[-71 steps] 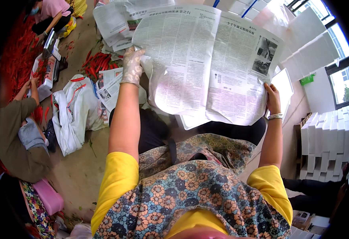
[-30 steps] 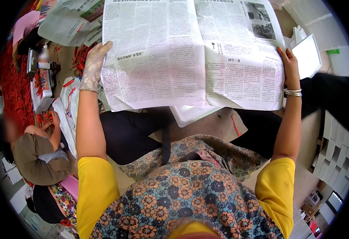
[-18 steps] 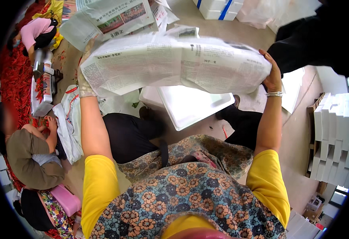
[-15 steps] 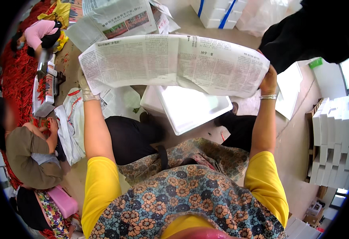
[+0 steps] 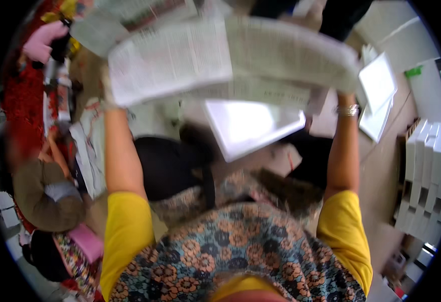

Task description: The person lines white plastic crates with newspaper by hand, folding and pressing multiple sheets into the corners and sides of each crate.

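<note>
A sheet of newspaper is stretched wide between my two hands, out in front of me and smeared by motion. My left hand, half hidden behind the paper, grips its left end. At the other end, my right hand is closed on the sheet's edge, its fingers mostly covered; bracelets circle that wrist. Beneath the paper, between my legs, sits an open white foam box, its far side hidden by the sheet.
Further newspaper sheets lie beyond. White foam lids and stacked white boxes are at right. To the left are a white sack, co-workers and a heap of red chili peppers. Someone's dark-clad leg shows at the top.
The newspaper has lifted away from me and shifted slightly right, its lower edge now folding back. Both my hands moved with it. The dark-clad person at the upper right has moved left.
</note>
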A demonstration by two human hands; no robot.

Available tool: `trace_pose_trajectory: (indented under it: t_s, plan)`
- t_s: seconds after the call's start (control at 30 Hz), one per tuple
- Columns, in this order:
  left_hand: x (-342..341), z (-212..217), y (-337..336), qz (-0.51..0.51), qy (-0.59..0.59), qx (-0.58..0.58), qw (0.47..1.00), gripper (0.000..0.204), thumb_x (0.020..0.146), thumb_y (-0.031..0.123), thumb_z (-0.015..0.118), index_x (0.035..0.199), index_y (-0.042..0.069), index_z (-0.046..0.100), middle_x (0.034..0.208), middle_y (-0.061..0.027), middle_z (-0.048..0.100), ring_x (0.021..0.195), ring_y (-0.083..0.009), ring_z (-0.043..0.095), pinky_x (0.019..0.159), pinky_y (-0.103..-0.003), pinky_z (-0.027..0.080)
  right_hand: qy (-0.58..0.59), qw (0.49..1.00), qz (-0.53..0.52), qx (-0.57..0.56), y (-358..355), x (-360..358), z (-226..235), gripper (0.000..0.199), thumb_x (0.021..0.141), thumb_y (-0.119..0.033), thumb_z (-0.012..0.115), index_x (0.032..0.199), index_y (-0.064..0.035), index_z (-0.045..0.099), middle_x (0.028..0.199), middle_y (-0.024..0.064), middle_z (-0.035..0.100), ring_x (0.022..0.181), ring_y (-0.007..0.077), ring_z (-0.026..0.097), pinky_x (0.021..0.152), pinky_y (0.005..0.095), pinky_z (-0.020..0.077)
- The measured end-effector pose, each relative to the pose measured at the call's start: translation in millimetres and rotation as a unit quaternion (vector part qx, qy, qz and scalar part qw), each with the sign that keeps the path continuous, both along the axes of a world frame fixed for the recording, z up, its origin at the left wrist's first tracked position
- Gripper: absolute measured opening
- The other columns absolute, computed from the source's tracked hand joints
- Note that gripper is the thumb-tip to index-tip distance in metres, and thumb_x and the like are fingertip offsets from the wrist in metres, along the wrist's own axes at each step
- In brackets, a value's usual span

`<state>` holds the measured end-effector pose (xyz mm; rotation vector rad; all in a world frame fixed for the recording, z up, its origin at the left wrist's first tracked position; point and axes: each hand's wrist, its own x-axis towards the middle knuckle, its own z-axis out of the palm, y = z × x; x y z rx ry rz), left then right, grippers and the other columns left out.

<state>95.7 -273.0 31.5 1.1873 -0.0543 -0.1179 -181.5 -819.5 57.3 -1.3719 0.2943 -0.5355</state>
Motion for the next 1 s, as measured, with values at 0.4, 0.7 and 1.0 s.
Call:
trace_pose_trajectory:
  t_s: [0.4, 0.7, 1.0]
  plan:
    - [37, 39, -79, -0.194, 0.053, 0.284, 0.938, 0.037, 0.092, 0.026, 0.049, 0.115, -0.002, 0.057, 0.104, -0.0162, 0.065, 0.090, -0.0246, 0.066, 0.076, -0.036, 0.055, 0.351, 0.854, -0.105, -0.369, 18, -113, -17, 0.045, 0.092, -0.017, 0.052, 0.131, 0.0001, 0.041, 0.128, 0.0118, 0.050, 0.114, 0.0201, 0.049, 0.098, 0.0291, 0.0393]
    - [-6, -29, -247, -0.218, -0.218, 0.584, 0.751, 0.042, 0.092, 0.027, 0.045, 0.123, -0.002, 0.049, 0.109, -0.0201, 0.062, 0.100, -0.0276, 0.063, 0.085, -0.040, 0.050, 0.422, 0.832, -0.186, -0.310, 207, -269, -7, 0.025, 0.089, -0.011, 0.057, 0.105, 0.0090, 0.056, 0.098, 0.0157, 0.065, 0.088, 0.0213, 0.058, 0.081, 0.0315, 0.0448]
    - [-151, -74, -237, -0.280, -0.172, 0.679, 0.656, 0.056, 0.091, 0.029, 0.042, 0.136, 0.001, 0.025, 0.138, -0.0206, 0.037, 0.127, -0.0338, 0.039, 0.101, -0.047, 0.033, 0.639, 0.677, -0.092, -0.353, 256, -265, -31, 0.042, 0.086, -0.031, 0.061, 0.105, 0.0060, 0.055, 0.093, 0.0280, 0.063, 0.088, 0.0408, 0.062, 0.077, 0.0410, 0.0489]
